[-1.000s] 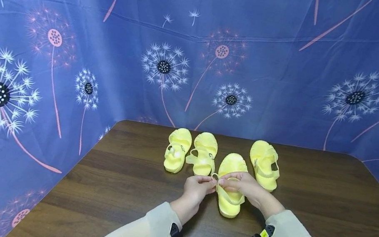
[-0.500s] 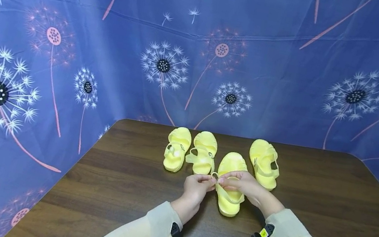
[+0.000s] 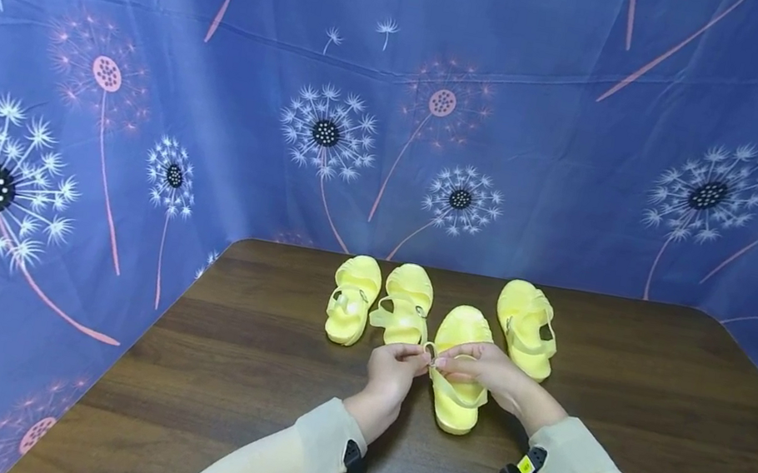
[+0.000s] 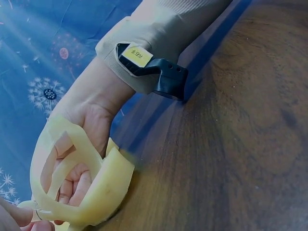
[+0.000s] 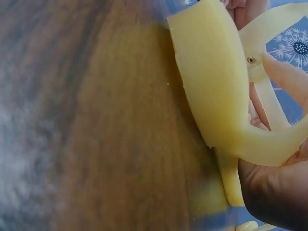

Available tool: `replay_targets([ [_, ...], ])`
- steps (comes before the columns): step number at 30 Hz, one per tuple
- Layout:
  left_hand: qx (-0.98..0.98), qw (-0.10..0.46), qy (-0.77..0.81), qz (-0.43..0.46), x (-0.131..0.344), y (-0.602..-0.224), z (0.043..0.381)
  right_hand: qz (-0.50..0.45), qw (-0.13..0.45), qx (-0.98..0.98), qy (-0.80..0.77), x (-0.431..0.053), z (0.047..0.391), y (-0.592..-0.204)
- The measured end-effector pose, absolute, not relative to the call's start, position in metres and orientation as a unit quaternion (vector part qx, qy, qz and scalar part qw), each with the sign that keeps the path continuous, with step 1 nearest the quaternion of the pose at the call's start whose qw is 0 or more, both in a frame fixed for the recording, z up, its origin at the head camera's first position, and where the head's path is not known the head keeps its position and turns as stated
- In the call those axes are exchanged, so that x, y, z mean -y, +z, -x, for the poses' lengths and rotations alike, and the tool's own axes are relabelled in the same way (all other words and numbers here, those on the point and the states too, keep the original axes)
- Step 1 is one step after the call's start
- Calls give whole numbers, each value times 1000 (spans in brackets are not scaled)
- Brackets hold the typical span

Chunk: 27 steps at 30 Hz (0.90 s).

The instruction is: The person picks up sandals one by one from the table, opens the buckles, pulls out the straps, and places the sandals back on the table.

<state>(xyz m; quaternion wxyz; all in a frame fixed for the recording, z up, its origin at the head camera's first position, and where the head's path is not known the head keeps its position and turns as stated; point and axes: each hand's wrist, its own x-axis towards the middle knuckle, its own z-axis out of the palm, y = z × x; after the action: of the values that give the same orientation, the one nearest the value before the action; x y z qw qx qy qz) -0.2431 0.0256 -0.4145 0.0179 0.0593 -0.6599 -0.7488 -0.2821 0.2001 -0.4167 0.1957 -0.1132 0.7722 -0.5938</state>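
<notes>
A yellow sandal (image 3: 455, 417) lies on the table, toe away from me, with both hands at the left side of its strap. From the left, my left hand (image 3: 391, 376) pinches the strap end by a thin metal buckle (image 4: 43, 211), which shows in the left wrist view. My right hand (image 3: 488, 370) reaches over the sandal and pinches the strap close to the left fingertips. The strap (image 5: 276, 144) arches over the heel in the right wrist view, where a small rivet (image 5: 250, 60) shows. The right hand covers part of the sandal's middle.
Two more yellow sandals, one far left (image 3: 347, 317) and one beside it (image 3: 410, 283), lie behind my left hand. Another yellow sandal (image 3: 524, 313) lies at the back right. The brown wooden table (image 3: 232, 380) ends at a blue dandelion-print cloth (image 3: 232, 118).
</notes>
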Motion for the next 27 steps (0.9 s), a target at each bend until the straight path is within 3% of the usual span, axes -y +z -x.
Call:
replay_targets([
  [27, 667, 35, -743, -47, -26, -416, 252, 114, 198, -769, -597, -199, 283, -418],
])
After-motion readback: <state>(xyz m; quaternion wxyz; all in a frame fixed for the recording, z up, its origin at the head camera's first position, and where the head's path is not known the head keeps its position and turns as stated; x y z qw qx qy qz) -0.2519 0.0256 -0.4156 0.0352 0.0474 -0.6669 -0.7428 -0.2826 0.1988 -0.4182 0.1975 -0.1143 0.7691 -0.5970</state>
